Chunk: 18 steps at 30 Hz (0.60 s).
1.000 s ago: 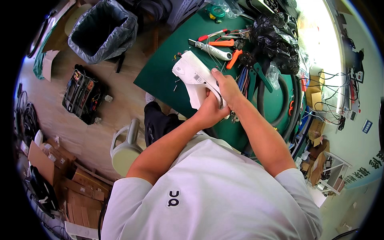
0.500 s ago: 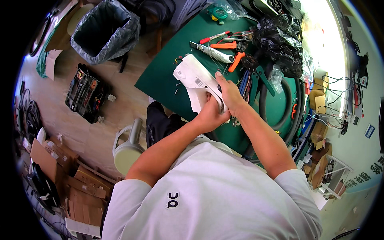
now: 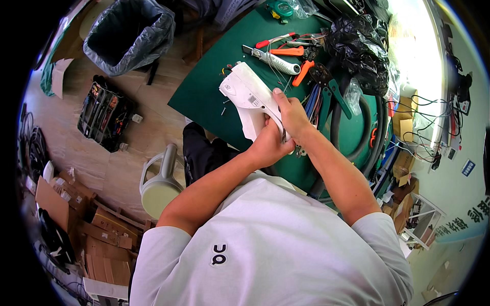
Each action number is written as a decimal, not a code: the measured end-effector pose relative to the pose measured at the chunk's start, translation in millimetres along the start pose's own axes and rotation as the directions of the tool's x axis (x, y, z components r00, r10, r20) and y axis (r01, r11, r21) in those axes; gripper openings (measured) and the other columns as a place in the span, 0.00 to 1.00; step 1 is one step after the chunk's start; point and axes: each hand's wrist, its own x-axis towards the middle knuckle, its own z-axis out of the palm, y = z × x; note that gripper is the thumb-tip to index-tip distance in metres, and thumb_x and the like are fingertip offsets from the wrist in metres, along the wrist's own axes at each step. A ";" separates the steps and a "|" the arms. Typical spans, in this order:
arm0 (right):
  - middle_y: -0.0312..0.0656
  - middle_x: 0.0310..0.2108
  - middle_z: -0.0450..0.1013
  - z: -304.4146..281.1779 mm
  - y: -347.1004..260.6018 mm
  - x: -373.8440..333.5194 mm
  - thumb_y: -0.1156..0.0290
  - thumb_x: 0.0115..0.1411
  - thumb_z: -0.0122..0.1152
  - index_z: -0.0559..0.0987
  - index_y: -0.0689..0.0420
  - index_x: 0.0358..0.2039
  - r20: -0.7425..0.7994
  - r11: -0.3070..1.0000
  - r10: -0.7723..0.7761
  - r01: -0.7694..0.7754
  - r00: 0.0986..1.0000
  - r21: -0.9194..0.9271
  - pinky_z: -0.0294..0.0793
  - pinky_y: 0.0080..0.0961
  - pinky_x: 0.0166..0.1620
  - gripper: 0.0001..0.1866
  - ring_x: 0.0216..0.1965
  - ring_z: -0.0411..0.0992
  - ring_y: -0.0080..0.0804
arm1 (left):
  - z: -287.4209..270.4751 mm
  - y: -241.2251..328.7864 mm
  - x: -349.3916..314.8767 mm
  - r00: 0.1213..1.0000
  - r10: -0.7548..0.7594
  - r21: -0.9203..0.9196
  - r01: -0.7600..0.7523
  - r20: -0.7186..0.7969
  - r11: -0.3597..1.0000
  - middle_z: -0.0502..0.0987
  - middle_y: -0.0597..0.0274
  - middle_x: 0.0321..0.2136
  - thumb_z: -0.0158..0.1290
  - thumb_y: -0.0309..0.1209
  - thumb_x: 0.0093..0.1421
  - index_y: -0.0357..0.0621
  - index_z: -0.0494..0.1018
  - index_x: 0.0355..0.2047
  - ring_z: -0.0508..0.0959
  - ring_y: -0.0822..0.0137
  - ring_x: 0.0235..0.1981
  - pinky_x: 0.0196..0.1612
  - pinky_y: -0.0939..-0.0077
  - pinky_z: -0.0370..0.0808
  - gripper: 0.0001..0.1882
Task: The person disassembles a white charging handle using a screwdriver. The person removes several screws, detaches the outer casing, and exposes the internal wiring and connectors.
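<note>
Both of my hands hold a white charging gun (image 3: 248,92) over the near left part of the green-topped table. Thin coloured wires stick out of its far end. My left hand (image 3: 271,144) is closed round the handle from below. My right hand (image 3: 295,116) grips the handle's right side, its thumb stretched along the housing. The fingers cover much of the handle. Small screws (image 3: 223,110) lie on the mat to the left of the gun. Just beyond it are a grey utility knife (image 3: 275,61) and orange-handled cutters (image 3: 303,72).
Green-handled crimping pliers (image 3: 337,97), thick black cable (image 3: 365,127) and a black plastic bag (image 3: 360,48) crowd the table's right. A tape measure (image 3: 279,9) sits at the far edge. On the floor at left stand a lined bin (image 3: 127,41), a tool bag (image 3: 106,115) and a stool (image 3: 162,196).
The view has shifted slightly, with the floor things moving a little left. Both hands keep their grip on the charging gun, which has hardly moved.
</note>
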 end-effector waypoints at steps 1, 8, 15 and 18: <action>0.44 0.25 0.76 0.0 0.0 -0.1 0.45 0.68 0.48 0.81 0.67 0.30 0.004 1.000 0.008 -0.008 1.000 0.002 0.72 0.27 0.33 0.33 0.25 0.73 0.29 | 1.4 -1.8 -0.3 1.000 0.004 -0.037 -0.005 -0.026 0.999 0.62 0.39 0.56 0.61 0.29 0.53 0.29 0.54 0.61 0.62 0.46 0.60 0.65 0.60 0.59 0.39; 0.44 0.25 0.76 -1.6 1.2 3.5 0.46 0.68 0.49 0.81 0.67 0.30 0.013 0.998 0.042 -0.043 0.999 0.053 0.73 0.28 0.34 0.32 0.25 0.74 0.31 | -1.2 -0.3 2.3 0.999 -0.053 -0.100 0.053 0.001 0.994 0.62 0.40 0.56 0.61 0.30 0.54 0.30 0.53 0.62 0.61 0.47 0.60 0.66 0.60 0.56 0.40; 0.41 0.32 0.78 -11.6 1.2 -8.7 0.47 0.69 0.49 0.81 0.67 0.37 -0.023 0.983 0.033 -0.028 0.999 0.184 0.74 0.26 0.37 0.30 0.31 0.74 0.27 | 3.2 -12.0 4.8 0.995 -0.068 -0.234 0.084 0.076 0.969 0.63 0.50 0.57 0.57 0.27 0.55 0.33 0.51 0.64 0.63 0.57 0.61 0.65 0.63 0.59 0.39; 0.42 0.33 0.78 -19.7 22.7 -28.5 0.49 0.69 0.50 0.80 0.65 0.40 -0.237 0.963 -0.269 0.256 0.934 -0.082 0.72 0.27 0.44 0.27 0.37 0.74 0.29 | -9.2 -5.7 5.1 0.941 -0.211 -0.477 0.317 0.264 0.820 0.62 0.53 0.58 0.52 0.22 0.53 0.34 0.50 0.64 0.62 0.62 0.62 0.65 0.65 0.59 0.39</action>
